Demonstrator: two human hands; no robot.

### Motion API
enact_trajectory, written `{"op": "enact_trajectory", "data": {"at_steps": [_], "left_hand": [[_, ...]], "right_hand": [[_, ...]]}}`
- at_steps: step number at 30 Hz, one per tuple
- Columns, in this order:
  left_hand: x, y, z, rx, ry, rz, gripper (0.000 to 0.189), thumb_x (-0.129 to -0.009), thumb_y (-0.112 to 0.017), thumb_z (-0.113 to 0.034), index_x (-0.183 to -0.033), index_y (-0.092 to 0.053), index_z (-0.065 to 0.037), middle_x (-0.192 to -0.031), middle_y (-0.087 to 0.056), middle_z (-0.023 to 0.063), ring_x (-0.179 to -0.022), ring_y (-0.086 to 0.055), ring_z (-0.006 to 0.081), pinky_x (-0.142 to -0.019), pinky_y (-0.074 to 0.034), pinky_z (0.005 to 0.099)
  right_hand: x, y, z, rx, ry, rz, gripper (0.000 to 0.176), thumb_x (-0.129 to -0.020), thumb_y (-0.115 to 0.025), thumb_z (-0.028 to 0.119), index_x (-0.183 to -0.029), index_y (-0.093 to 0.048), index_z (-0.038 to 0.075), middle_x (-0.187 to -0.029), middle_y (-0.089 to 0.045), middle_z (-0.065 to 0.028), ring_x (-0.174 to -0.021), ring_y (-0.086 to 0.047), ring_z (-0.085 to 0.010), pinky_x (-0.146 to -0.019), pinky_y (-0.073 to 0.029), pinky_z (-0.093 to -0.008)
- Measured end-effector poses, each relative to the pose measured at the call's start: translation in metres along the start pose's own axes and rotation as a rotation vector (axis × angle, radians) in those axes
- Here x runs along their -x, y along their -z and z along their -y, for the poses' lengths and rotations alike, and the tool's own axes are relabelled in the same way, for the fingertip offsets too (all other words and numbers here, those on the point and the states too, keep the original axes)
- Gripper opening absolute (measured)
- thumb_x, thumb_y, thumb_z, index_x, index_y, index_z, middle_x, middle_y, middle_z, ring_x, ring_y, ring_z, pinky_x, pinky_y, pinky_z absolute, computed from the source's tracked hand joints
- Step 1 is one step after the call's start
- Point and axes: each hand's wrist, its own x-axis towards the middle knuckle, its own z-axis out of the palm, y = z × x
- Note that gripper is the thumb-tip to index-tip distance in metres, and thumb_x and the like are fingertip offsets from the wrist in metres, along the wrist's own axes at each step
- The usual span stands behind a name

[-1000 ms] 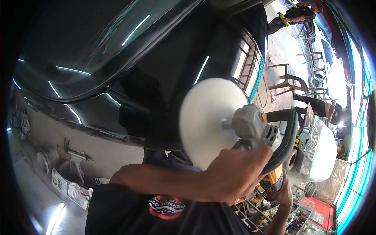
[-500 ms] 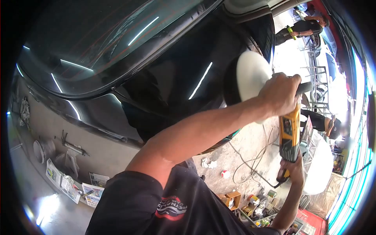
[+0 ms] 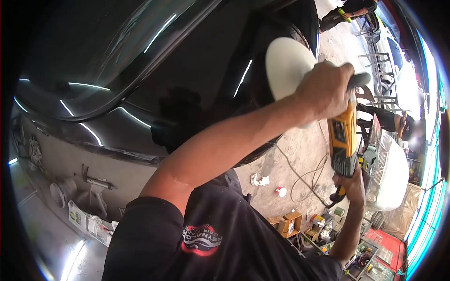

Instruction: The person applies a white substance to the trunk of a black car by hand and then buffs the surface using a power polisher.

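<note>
A yellow-and-black car polisher (image 3: pixel 343 136) with a large round white pad (image 3: pixel 287 70) is in both of my hands. My left hand (image 3: pixel 326 89) wraps around the black front handle (image 3: pixel 359 80) near the pad. My right hand (image 3: pixel 351 183) grips the rear end of the tool, where the cord comes out. The pad faces the glossy black car's body panel (image 3: pixel 211 70) and overlaps its edge in this view. My left forearm stretches across the car's lower edge.
A cord loops over the floor (image 3: pixel 300 154) near a crumpled white scrap (image 3: pixel 260 180) and a small red-and-white item (image 3: pixel 281 191). An open cardboard box (image 3: pixel 291 225) stands by cluttered cans. A white rounded panel (image 3: pixel 389 173) is at right. Two people (image 3: pixel 358 9) work farther off.
The polisher and both hands have shifted slightly within the view, and the pad now shows more of its white face. The camera view has tilted, moving the car and floor items.
</note>
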Motion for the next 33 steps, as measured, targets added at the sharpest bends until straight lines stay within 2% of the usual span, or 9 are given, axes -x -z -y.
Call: {"op": "enact_trajectory", "data": {"at_steps": [1, 3, 7, 11, 17, 21, 24, 27, 33], "left_hand": [[0.016, 0.0, -0.007, -0.017, -0.018, 0.0, 0.024, -0.088, -0.074, -0.012, -0.1, -0.061, 0.003, -0.078, -0.068, 0.0246, -0.076, -0.07, 0.0423, -0.073, -0.056, 0.0488], [0.048, 0.006, -0.022, -0.025, -0.051, 0.003, 0.027, -0.085, -0.075, -0.008, -0.103, -0.058, 0.003, -0.077, -0.066, 0.0251, -0.076, -0.069, 0.0425, -0.073, -0.055, 0.0503], [0.111, 0.031, -0.053, 0.07, 0.034, 0.196, 0.031, -0.084, -0.073, -0.003, -0.107, -0.052, 0.001, -0.081, -0.068, 0.0238, -0.073, -0.07, 0.0427, -0.063, -0.054, 0.0502], [0.16, 0.05, -0.072, 0.147, 0.052, 0.253, 0.033, -0.085, -0.072, -0.003, -0.107, -0.048, 0.0, -0.08, -0.067, 0.0223, -0.073, -0.069, 0.0418, -0.061, -0.053, 0.0496], [0.206, 0.078, -0.091, 0.153, 0.032, 0.344, 0.039, -0.083, -0.074, -0.004, -0.107, -0.044, -0.001, -0.076, -0.065, 0.0182, -0.07, -0.069, 0.0396, -0.058, -0.052, 0.0486], [0.225, 0.096, -0.099, 0.126, 0.025, 0.33, 0.04, -0.081, -0.076, -0.004, -0.106, -0.044, -0.002, -0.079, -0.065, 0.0165, -0.069, -0.068, 0.0371, -0.057, -0.052, 0.0459], [0.233, 0.105, -0.101, 0.142, 0.012, 0.27, 0.042, -0.079, -0.076, -0.004, -0.106, -0.044, -0.001, -0.08, -0.063, 0.0153, -0.071, -0.068, 0.036, -0.057, -0.052, 0.0449], [0.238, 0.12, -0.109, 0.097, 0.044, 0.203, 0.032, -0.079, -0.078, 0.0, -0.103, -0.056, -0.001, -0.077, -0.058, 0.0128, -0.065, -0.065, 0.0334, -0.055, -0.05, 0.0404], [0.25, 0.171, -0.129, -0.246, 0.088, 0.064, 0.033, -0.081, -0.085, -0.016, -0.099, -0.063, -0.001, -0.075, -0.064, 0.0124, -0.062, -0.066, 0.0302, -0.055, -0.05, 0.0403]], "right_hand": [[0.017, -0.008, -0.006, 0.105, -0.005, -0.081, 0.07, -0.067, -0.085, 0.003, -0.131, -0.057, 0.003, -0.098, -0.068, -0.0046, -0.086, -0.064, -0.0148, -0.074, -0.053, -0.0301], [0.05, -0.021, -0.02, 0.023, -0.041, -0.044, 0.074, -0.064, -0.086, 0.002, -0.133, -0.056, 0.002, -0.106, -0.069, -0.0049, -0.095, -0.063, -0.0161, -0.081, -0.053, -0.032], [0.11, -0.052, -0.031, -0.044, -0.072, 0.062, 0.09, -0.06, -0.095, 0.005, -0.138, -0.05, 0.001, -0.116, -0.068, -0.0061, -0.102, -0.063, -0.0147, -0.087, -0.054, -0.0312], [0.155, -0.08, -0.046, -0.087, -0.011, 0.051, 0.096, -0.059, -0.1, 0.017, -0.138, -0.049, 0.001, -0.119, -0.07, -0.0086, -0.108, -0.064, -0.0183, -0.096, -0.051, -0.0355], [0.192, -0.109, -0.056, -0.111, 0.067, 0.091, 0.096, -0.058, -0.099, 0.02, -0.138, -0.05, 0.001, -0.124, -0.067, -0.0107, -0.113, -0.062, -0.0209, -0.1, -0.048, -0.0377], [0.206, -0.118, -0.056, 0.005, 0.086, 0.101, 0.105, -0.057, -0.103, 0.032, -0.14, -0.047, 0.0, -0.122, -0.069, -0.0076, -0.11, -0.064, -0.0178, -0.097, -0.051, -0.0357], [0.202, -0.118, -0.053, -0.038, 0.041, 0.135, 0.108, -0.055, -0.104, 0.025, -0.142, -0.045, -0.001, -0.124, -0.07, -0.0109, -0.112, -0.066, -0.0196, -0.1, -0.051, -0.0368], [0.194, -0.118, -0.024, -0.042, 0.017, 0.173, 0.106, -0.055, -0.103, 0.02, -0.142, -0.045, -0.002, -0.126, -0.069, -0.0121, -0.114, -0.065, -0.0207, -0.101, -0.05, -0.0373], [0.161, -0.126, 0.014, 0.079, 0.068, 0.316, 0.109, -0.054, -0.103, 0.024, -0.142, -0.045, -0.001, -0.129, -0.066, -0.0136, -0.12, -0.062, -0.0237, -0.105, -0.047, -0.0406]]}}
